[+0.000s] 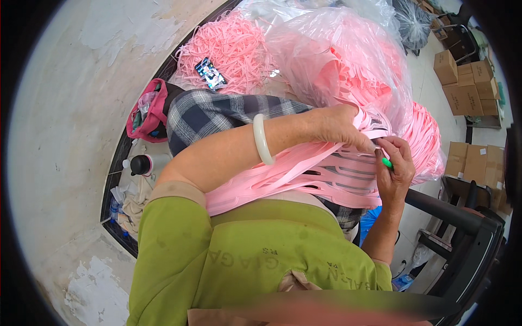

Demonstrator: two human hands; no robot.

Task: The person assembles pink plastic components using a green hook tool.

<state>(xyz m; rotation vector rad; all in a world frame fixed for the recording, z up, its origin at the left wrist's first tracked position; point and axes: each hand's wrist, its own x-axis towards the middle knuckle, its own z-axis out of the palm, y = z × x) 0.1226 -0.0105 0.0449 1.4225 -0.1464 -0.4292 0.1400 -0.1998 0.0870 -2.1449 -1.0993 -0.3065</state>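
Note:
A pink sheet of slit, flat strips (293, 169) lies across my lap. My left hand (345, 127) is closed on the strips near the sheet's far edge, with the thumb on top. Close beside it on the right, my right hand (398, 163) is closed around a small tool with a bright green end (387, 162). Most of that tool is hidden in the fingers, so its kind does not show. The fingertips of both hands nearly meet at the strips. More pink strips (427, 141) hang in a bundle beyond my right hand.
A clear plastic bag (310, 49) full of pink pieces stands ahead. Left of it, a phone (210, 74) rests on a heap of thin pink strips (234, 41). A pink bag (149, 117) and a bottle (149, 164) are at left. A black chair armrest (446, 209) and cardboard boxes (470, 89) stand at right.

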